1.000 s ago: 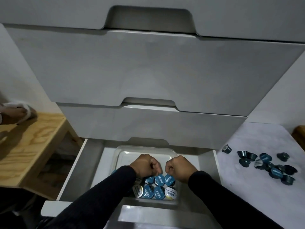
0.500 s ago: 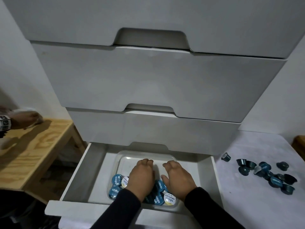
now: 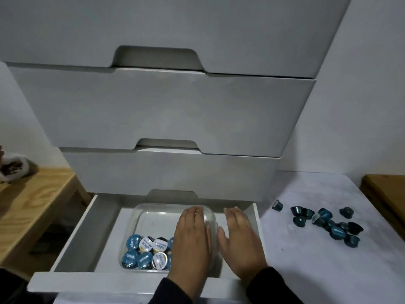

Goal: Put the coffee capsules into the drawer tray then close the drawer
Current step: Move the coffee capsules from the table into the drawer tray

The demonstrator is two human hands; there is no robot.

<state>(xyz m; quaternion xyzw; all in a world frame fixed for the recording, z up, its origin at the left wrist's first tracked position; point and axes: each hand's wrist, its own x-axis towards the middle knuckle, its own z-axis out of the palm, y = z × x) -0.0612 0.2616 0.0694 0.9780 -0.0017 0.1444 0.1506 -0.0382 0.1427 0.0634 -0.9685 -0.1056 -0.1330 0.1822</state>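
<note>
The bottom drawer of a white cabinet stands pulled out. A clear plastic tray lies in it, with several blue and white capsules packed at its near end. My left hand hovers flat over the tray's right side, fingers straight, holding nothing. My right hand is flat too, just right of the tray, over the drawer's right part. Several more dark blue capsules lie scattered on the white surface to the right of the drawer.
Two shut drawers rise directly above the open one. A wooden table stands at the left with a white cloth on it. A wooden edge shows at far right.
Both hands went from curled fists over the capsules to flat open palms, then slid to the right across the tray. The capsules at the tray's left have come into view.
</note>
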